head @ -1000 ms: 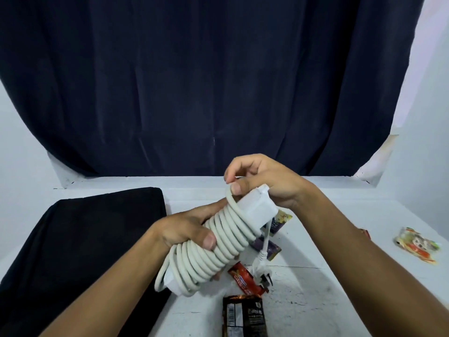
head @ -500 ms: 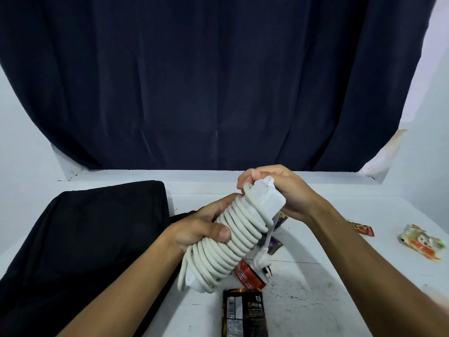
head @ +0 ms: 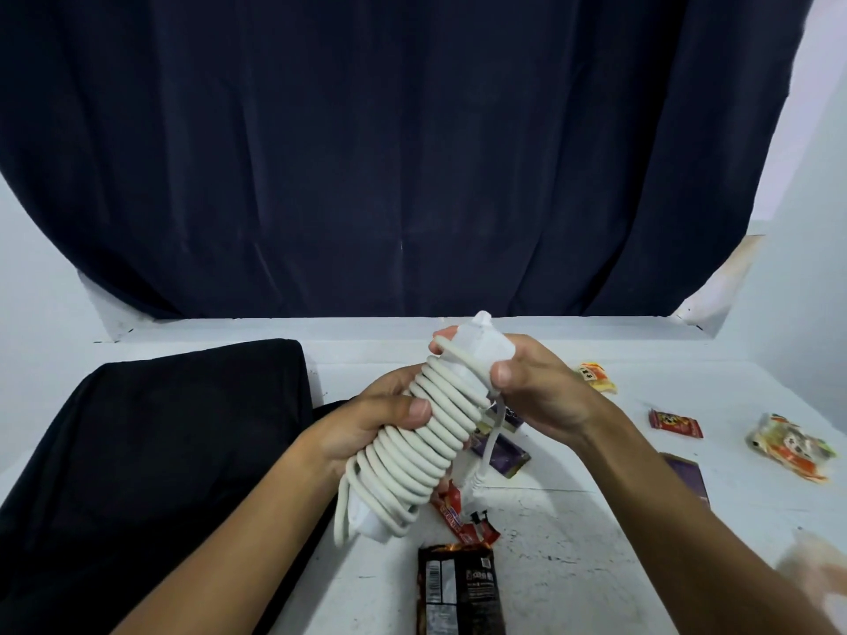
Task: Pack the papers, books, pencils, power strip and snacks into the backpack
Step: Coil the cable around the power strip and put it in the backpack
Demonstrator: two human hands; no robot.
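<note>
I have the power strip (head: 426, 433) off the table, held up over the near middle of it with the cord (head: 412, 451) wound round its body in tight turns. My left hand (head: 366, 423) wraps the lower half, thumb pressed across the coils and the other fingers curled behind. My right hand (head: 536, 387) grips the top end, thumb pinching the last turn of cord against the casing. The loose tail hangs down from there and the plug (head: 476, 511) dangles just below the strip.

Left of the strip lies the black backpack (head: 160, 451), flat on the table (head: 573, 520); I cannot tell whether it is open or what is in it. Right of and below the strip the snacks are scattered loose: a dark packet (head: 458, 593) and a red one (head: 458, 515) just below, purple ones (head: 504, 451) beside it, more (head: 676, 423) well off to the right.

I judge the winding nearly finished; the strip and all the snacks remain to be packed. I see no papers, books or pencils on the table.
</note>
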